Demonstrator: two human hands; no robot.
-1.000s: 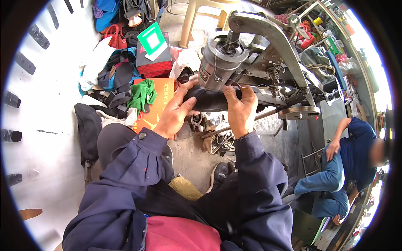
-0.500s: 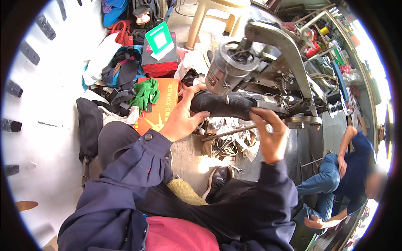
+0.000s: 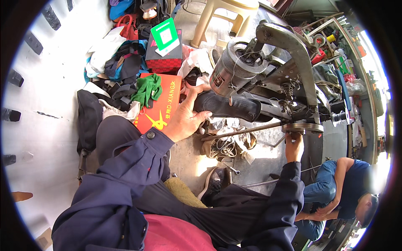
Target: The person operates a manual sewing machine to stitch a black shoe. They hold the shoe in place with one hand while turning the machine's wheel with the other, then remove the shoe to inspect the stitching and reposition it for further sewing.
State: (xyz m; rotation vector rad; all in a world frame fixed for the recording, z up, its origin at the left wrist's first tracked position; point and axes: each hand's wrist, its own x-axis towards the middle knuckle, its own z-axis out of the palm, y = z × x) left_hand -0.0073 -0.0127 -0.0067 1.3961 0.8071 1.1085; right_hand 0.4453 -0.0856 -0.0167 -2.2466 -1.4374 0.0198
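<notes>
A black shoe (image 3: 228, 106) with a perforated surface lies sideways on the narrow arm of a metal shoe-stitching machine (image 3: 307, 71). My left hand (image 3: 186, 117) is closed on the shoe's left end, thumb on the near side and fingers on the far side. Over the shoe stands the machine's round metal head (image 3: 228, 75), hiding part of it. My right hand (image 3: 294, 147) is below the machine's flat round handwheel (image 3: 302, 127), its fingers closed around a small knob on the underside.
Left of the machine are an orange box (image 3: 167, 98) with a green cloth (image 3: 146, 90), and a dark shoebox (image 3: 169, 56). A cream stool (image 3: 228, 8) stands behind. Below the shoe lie a bag of oddments (image 3: 228, 146) and a wrench (image 3: 232, 168). Another person (image 3: 349, 188) sits at right.
My right hand has left the shoe's right end and moved right and down to the handwheel knob. My left hand keeps its hold on the shoe. The other person has leaned forward, arms together.
</notes>
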